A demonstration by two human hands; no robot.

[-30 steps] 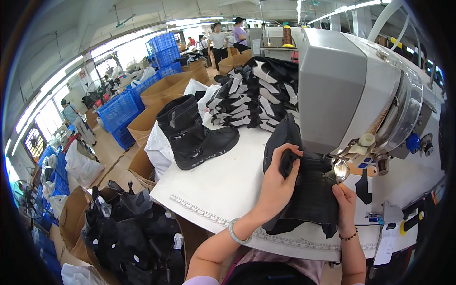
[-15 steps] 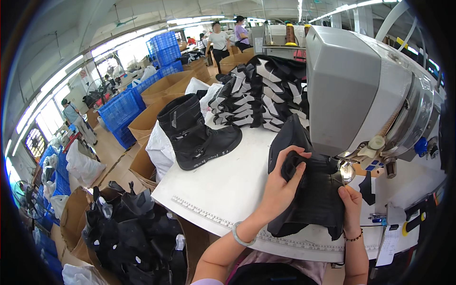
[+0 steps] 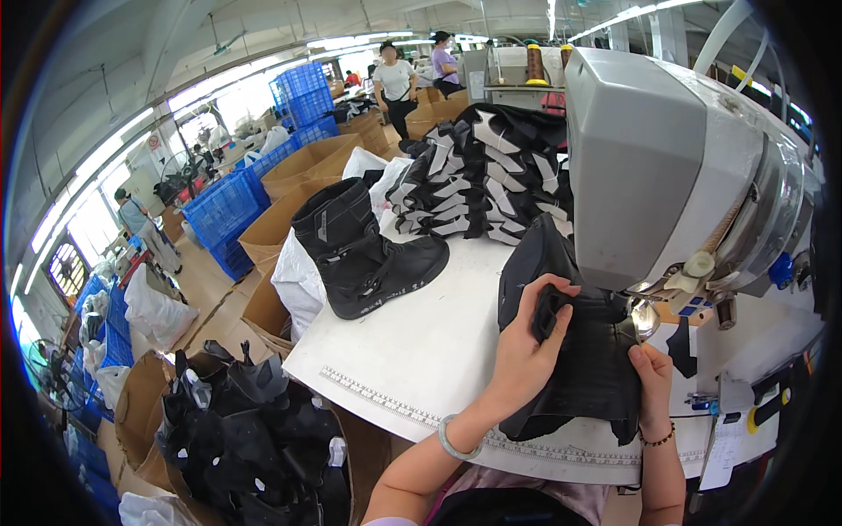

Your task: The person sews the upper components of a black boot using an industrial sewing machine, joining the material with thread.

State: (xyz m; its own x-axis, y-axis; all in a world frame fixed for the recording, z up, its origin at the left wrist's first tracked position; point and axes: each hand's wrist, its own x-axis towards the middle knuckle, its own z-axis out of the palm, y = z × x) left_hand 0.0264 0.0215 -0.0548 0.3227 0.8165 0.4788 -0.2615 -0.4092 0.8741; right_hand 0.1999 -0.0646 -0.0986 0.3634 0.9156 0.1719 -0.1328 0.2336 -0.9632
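A black boot upper [image 3: 583,377] lies on the white table under the head of a grey sewing machine [image 3: 667,167]. My left hand [image 3: 531,337] is closed on a folded edge of the upper, fingers curled over it. Close to the lit needle area, my right hand [image 3: 651,373] pinches the upper's right edge between thumb and fingers. The needle itself is hidden behind the machine parts. To the left of my hands a finished-looking black boot [image 3: 373,254] stands upright on the table.
Behind the boot lies a pile of black pieces with pale grey parts [image 3: 478,180]. A cardboard box [image 3: 140,412] full of black pieces stands at the lower left. A measuring tape strip [image 3: 386,399] runs along the table's front edge. Blue crates [image 3: 219,210] and people are farther back.
My hands and the upper stay nearly in place, with the whole view shifted slightly. In the background, the person in a white top has moved a little.
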